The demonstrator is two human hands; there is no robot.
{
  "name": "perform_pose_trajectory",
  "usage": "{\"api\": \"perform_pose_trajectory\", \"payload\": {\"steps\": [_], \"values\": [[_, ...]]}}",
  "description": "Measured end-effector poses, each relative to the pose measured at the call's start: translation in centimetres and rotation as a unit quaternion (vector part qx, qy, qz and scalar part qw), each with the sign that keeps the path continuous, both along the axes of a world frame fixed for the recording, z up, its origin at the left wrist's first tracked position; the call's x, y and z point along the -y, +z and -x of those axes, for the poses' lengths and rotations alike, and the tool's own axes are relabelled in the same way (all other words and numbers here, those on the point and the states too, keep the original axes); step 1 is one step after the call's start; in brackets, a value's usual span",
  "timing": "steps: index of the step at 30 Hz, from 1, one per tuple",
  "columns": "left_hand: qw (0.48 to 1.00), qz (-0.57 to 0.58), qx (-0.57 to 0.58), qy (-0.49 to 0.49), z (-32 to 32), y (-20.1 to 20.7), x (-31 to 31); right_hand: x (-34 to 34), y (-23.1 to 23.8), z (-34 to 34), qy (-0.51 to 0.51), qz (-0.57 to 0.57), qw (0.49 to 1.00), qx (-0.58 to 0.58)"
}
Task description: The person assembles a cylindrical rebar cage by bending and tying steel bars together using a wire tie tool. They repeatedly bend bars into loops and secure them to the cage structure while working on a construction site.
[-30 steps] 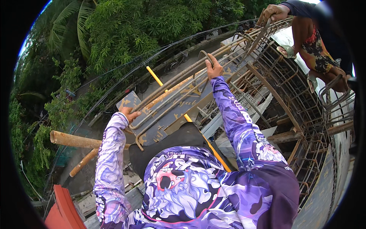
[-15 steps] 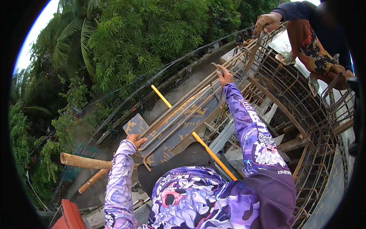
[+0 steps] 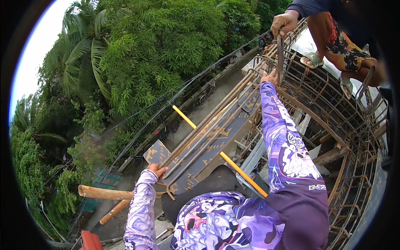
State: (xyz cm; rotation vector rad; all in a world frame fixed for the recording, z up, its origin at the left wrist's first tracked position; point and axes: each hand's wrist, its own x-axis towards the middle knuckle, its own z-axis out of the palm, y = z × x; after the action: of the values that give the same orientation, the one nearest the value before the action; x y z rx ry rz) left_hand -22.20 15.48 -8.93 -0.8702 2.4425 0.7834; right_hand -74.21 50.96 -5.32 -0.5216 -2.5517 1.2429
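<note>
My left hand [image 3: 157,171] is closed around the lower end of long ribbed steel rebars [image 3: 204,125], which slope up to the right toward a rebar cage. My right hand [image 3: 270,78] is stretched to their far end, its fingers apart beside several bent steel stirrups [image 3: 260,62]. Just beyond it, a co-worker's hand [image 3: 285,23] grips an upright rusty stirrup [image 3: 280,58]. A hooked bar end [image 3: 170,193] sticks out below my left hand. Beneath the bars lies a dark form panel with gold print [image 3: 208,143].
A yellow pole [image 3: 243,174] passes under the panel. Rusty pipes [image 3: 104,192] jut out at the left. Rebar cages [image 3: 333,108] and timber fill the right, where the co-worker's sandalled foot [image 3: 311,61] rests. Cables [image 3: 166,102] run past trees above a lane far below.
My right hand has let go of a stirrup on the bars and moved up and right to the stirrups near the co-worker. My left hand keeps its hold. The whole view has shifted slightly.
</note>
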Motion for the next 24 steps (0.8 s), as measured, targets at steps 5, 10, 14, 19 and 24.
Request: {"api": "perform_pose_trajectory", "payload": {"steps": [5,10,14,19,24], "values": [[0.999,-0.042,-0.02,0.022,1.9,-2.1,0.7,-2.4,-9.2,-5.3,0.091,-0.046,0.993,0.066],[0.998,-0.059,0.005,0.003,1.7,-1.4,0.6,-4.6,-4.2,-13.1,-0.052,0.037,0.934,-0.352],[0.997,-0.066,-0.028,-0.03,1.1,-2.5,1.8,-3.4,6.6,-10.5,0.027,-0.01,0.935,-0.353],[0.989,-0.121,-0.081,0.003,0.1,-4.0,2.8,-1.3,13.8,-7.1,0.097,0.128,0.914,-0.372],[0.988,-0.062,-0.141,-0.025,0.4,-5.5,2.6,1.1,15.7,-13.8,0.117,0.307,0.815,-0.477]]}}
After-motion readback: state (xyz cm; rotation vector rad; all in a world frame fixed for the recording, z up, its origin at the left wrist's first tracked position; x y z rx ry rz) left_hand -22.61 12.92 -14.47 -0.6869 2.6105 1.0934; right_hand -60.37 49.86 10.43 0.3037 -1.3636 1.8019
